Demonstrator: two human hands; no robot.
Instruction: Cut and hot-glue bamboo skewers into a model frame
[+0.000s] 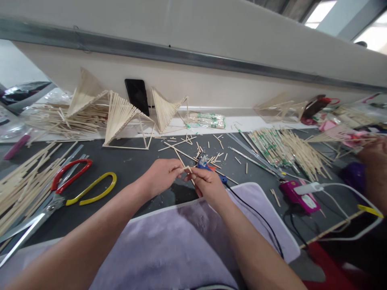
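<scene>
My left hand [163, 175] and my right hand [210, 183] meet near the middle of the table. Between their fingertips they pinch thin wooden sticks [181, 158], joined or touching at an angle. Where exactly the sticks meet is partly hidden by my fingers. Just behind my right hand lies a blue glue gun [203, 160] with an orange trigger and a smeared nozzle area. Short cut stick pieces [216, 157] are scattered around it. Past them, a twisted frame of wooden sticks [121, 119] stands against the wall side, with a similar frame [166, 110] beside it.
Large scissors [57, 199] with red and yellow handles lie open at the left beside loose sticks [26, 183]. A purple cloth [169, 241] covers the near edge. The black cable [256, 211] crosses it. At right are a pink power strip [299, 195], stick bundles [302, 153] and another person's arm [376, 173].
</scene>
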